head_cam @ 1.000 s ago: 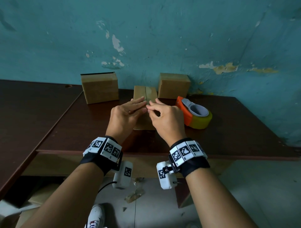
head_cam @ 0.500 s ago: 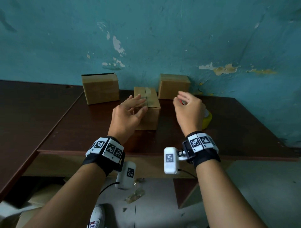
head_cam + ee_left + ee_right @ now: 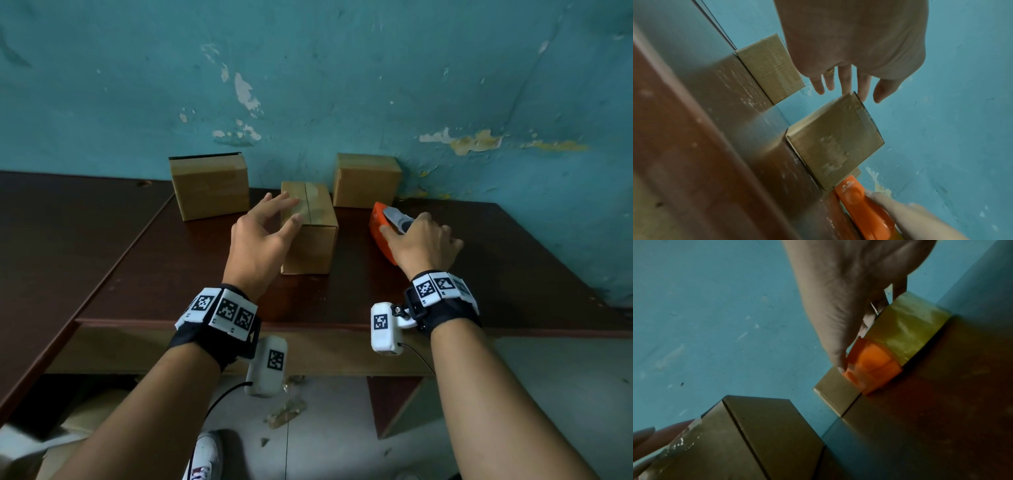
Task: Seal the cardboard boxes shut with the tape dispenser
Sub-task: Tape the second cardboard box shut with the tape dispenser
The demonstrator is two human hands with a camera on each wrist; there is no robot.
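A: Any readable text?
B: White print on the orange tape dispenser (image 3: pixel 859 199), too small to read (looks non-Latin).
A: Counts?
B: Three cardboard boxes on the bench (image 3: pixel 171 281): left box (image 3: pixel 210 185), middle box (image 3: pixel 313 233), right box (image 3: pixel 366 180). One dispenser, yellowish tape roll (image 3: pixel 906 327) fitted, just right of the middle box.
A: Hands?
B: Left hand (image 3: pixel 260 240) over the middle box, fingers spread. Right hand (image 3: pixel 421 243) grips the dispenser, fingers curled round it.
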